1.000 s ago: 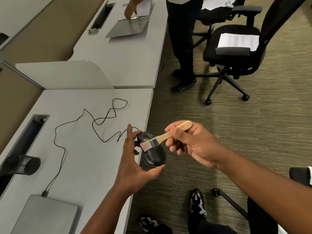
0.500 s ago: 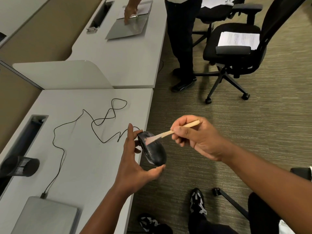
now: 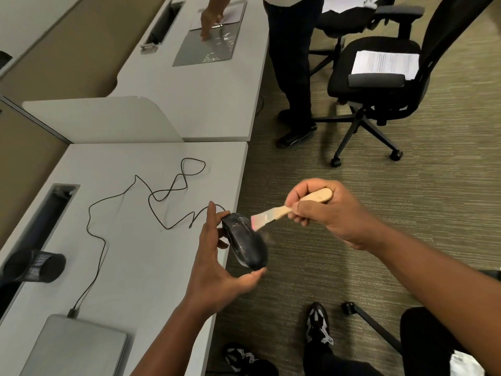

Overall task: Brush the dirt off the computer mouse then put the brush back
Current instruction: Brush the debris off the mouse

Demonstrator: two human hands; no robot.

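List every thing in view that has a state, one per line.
Mouse: held off the desk edge by the left hand, dusty.
Brush: gripped in the right hand, bristles at the mouse.
Cable: loose on the desk, plugged into the laptop.
Laptop: closed.
Pen cup: tipped over.

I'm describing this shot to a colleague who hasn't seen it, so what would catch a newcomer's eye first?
First, the two hands at centre: the left hand holds a black mouse out past the desk edge, while the right hand sweeps a wooden brush over it. Next, the mouse's thin cable looping across the desk to a closed laptop. Behind, a black office chair carries papers.
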